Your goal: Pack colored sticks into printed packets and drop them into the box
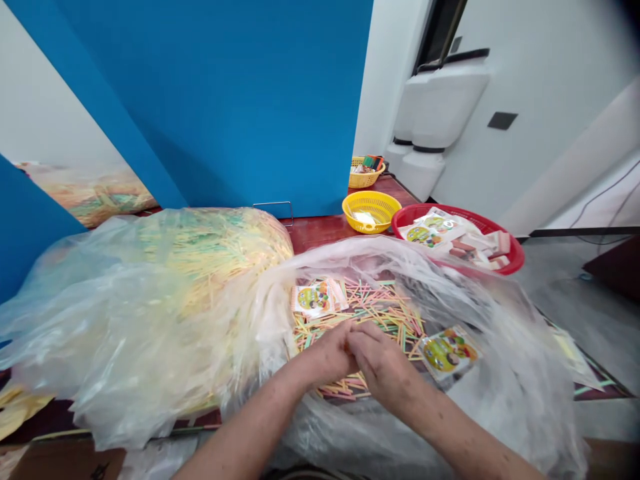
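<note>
My left hand and my right hand are pressed together, fingers curled inward. Whatever lies between them is hidden. Under and around them, thin pastel sticks in pink, yellow, green and orange lie loose inside an opened clear plastic bag. Beyond my left hand, printed white packets rest on the sticks. To the right of my right hand lies a printed clear pouch with a green and yellow label.
A large clear bag full of similar sticks bulges on the left. Behind stand a red basket of packets, a yellow basket and another yellow basket. A blue panel rises at the back of the dark red table.
</note>
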`<action>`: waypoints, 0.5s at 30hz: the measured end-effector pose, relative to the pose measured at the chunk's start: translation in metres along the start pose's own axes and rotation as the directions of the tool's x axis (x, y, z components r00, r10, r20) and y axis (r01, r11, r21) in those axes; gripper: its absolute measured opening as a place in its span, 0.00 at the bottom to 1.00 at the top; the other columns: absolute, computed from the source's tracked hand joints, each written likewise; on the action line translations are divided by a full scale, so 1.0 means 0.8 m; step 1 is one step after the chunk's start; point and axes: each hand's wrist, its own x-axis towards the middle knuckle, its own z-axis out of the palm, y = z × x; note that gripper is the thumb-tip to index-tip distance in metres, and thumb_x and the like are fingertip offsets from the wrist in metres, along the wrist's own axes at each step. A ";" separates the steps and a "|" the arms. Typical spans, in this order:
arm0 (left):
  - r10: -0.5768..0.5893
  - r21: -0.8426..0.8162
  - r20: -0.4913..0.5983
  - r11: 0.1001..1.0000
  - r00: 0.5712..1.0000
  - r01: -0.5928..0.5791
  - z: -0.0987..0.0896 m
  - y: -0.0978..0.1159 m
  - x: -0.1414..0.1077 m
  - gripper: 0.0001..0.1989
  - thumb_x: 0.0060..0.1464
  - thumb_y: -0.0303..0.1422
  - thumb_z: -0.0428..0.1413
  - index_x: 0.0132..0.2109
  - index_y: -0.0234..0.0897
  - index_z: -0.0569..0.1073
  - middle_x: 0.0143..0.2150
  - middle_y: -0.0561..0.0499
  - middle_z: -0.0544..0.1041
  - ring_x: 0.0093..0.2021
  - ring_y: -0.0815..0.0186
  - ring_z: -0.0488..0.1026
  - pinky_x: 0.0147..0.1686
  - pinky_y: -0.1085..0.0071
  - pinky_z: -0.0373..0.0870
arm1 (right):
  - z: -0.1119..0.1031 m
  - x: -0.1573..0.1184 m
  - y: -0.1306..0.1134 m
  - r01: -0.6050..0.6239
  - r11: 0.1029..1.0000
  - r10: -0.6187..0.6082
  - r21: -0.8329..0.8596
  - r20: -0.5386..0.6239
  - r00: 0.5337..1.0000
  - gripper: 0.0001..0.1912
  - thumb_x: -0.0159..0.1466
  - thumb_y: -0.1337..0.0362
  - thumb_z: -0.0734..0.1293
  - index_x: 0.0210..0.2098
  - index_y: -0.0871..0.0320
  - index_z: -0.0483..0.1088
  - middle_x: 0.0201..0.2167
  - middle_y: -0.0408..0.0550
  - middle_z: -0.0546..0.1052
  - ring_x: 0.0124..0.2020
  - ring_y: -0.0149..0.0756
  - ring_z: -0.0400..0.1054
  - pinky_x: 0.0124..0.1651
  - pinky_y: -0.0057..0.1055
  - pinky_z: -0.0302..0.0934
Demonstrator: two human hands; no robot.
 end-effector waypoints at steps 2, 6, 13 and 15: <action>0.122 0.212 -0.138 0.973 0.983 -0.091 -0.024 0.002 0.018 0.21 0.39 0.23 0.53 0.45 0.37 0.70 0.41 0.45 0.74 0.42 0.58 0.68 0.44 0.66 0.64 | -0.012 -0.008 0.020 -0.033 0.996 0.033 -0.079 -0.002 0.999 0.12 0.57 0.78 0.54 0.25 0.59 0.63 0.28 0.49 0.66 0.29 0.32 0.61 0.32 0.27 0.59; 0.045 0.658 -0.215 0.745 0.976 0.111 -0.084 -0.010 0.058 0.13 0.40 0.27 0.58 0.37 0.35 0.72 0.43 0.37 0.72 0.50 0.46 0.64 0.51 0.51 0.54 | -0.020 -0.024 0.049 -0.075 0.977 0.117 -0.199 0.208 0.971 0.12 0.52 0.80 0.56 0.22 0.59 0.63 0.25 0.47 0.67 0.25 0.31 0.59 0.28 0.27 0.56; 0.003 0.826 -0.234 0.528 0.972 0.197 -0.106 -0.037 0.070 0.06 0.44 0.29 0.57 0.34 0.34 0.72 0.35 0.39 0.75 0.41 0.49 0.70 0.50 0.53 0.53 | -0.054 0.004 0.055 -0.089 0.994 0.090 0.061 -0.016 0.996 0.11 0.61 0.71 0.57 0.26 0.58 0.66 0.26 0.45 0.69 0.31 0.31 0.63 0.34 0.28 0.58; -0.009 0.851 -0.227 0.484 0.974 0.203 -0.105 -0.033 0.066 0.05 0.47 0.26 0.53 0.31 0.33 0.73 0.33 0.39 0.76 0.40 0.51 0.71 0.48 0.54 0.54 | -0.052 0.014 0.053 -0.066 0.997 0.065 -0.043 -0.021 0.998 0.10 0.60 0.73 0.56 0.28 0.59 0.67 0.30 0.48 0.70 0.32 0.32 0.63 0.35 0.28 0.58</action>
